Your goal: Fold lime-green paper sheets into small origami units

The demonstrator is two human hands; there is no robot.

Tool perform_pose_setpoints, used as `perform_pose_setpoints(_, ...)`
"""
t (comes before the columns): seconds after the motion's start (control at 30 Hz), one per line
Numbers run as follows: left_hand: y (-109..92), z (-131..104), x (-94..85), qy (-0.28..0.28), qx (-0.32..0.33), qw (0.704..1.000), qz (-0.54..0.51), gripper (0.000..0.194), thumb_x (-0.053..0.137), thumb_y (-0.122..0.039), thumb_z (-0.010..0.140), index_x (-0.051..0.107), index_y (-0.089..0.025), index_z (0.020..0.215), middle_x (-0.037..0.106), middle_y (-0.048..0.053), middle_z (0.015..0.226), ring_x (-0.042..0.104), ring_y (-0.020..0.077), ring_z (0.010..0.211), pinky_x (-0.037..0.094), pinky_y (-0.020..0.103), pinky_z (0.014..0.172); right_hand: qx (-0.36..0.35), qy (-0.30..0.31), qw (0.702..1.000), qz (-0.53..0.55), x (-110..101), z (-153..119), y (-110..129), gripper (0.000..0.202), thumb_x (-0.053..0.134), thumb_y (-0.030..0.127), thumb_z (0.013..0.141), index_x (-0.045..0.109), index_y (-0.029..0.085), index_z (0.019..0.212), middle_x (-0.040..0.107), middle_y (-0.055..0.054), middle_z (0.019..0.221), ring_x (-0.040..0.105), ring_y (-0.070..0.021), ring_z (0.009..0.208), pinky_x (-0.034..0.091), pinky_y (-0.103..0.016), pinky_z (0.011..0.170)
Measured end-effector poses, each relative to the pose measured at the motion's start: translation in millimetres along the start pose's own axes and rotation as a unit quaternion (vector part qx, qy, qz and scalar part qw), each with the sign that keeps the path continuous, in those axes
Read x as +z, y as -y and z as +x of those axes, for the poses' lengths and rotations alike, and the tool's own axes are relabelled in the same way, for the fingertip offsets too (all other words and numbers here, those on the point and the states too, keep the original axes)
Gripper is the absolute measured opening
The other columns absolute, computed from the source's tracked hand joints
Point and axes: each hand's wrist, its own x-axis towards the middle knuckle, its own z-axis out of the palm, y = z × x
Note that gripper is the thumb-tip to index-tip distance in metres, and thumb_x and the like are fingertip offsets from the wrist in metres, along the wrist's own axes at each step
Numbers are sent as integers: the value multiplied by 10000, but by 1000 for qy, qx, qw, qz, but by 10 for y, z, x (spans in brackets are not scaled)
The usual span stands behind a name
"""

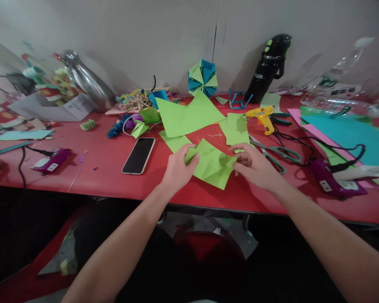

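One folded end of the green sheet [214,163], at the centre of the frame, is clasped in your left hand [180,163], thumb on top. From there the sheet runs rightward, its long axis sloping toward the lower right, the fold nearer your left hand. Your right hand [250,165] curls at the right-hand corner; whether it pinches there, I cannot tell. Both wrists angle inward. Farther out, a phone [139,155] lies to the left, scissors [281,152] to the right, and a larger green paper [188,118] spreads above on the red tabletop [97,179].
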Motion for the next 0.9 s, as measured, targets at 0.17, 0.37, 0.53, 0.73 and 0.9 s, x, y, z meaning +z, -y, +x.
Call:
perform_pose_setpoints(0.17,13,-21,21,10,9,1000,13,283,605,-391,916,656,-229,1143,671,26,804,576,173,662,431,288,634,69,74,994,-32,-100,0,55,228,623,239,798,723,211,1001,731,-34,797,681,-186,670,557,-345,650)
perform_pose_setpoints(0.37,23,-19,23,26,11,999,23,306,610,-403,922,655,-225,1167,702,44,889,615,182,718,463,300,673,5,111,993,-33,-190,-52,60,297,724,266,775,763,248,1069,728,-68,1226,697,-264,1103,551,-448,997)
perform_pose_setpoints(0.53,6,-3,17,41,25,999,-12,298,624,-369,916,649,-208,1166,723,67,1054,667,215,935,499,331,846,5,171,984,55,-207,-100,126,421,700,259,815,699,241,1236,691,-88,1304,688,-273,1147,558,-461,1016)
perform_pose_setpoints(0.73,-54,-12,37,93,8,994,-60,307,656,-387,888,651,-198,1129,726,61,1057,669,225,961,515,335,838,-38,86,995,-16,-65,-71,97,197,658,335,879,717,243,1042,721,-75,1081,708,-249,965,587,-428,874)
perform_pose_setpoints(0.9,-113,-40,86,153,-27,976,-150,250,653,-381,886,670,-194,1052,720,26,896,648,174,758,505,287,688,-140,5,984,-112,25,-66,99,162,729,407,848,699,255,897,585,-75,1321,559,-277,1253,396,-485,1111)
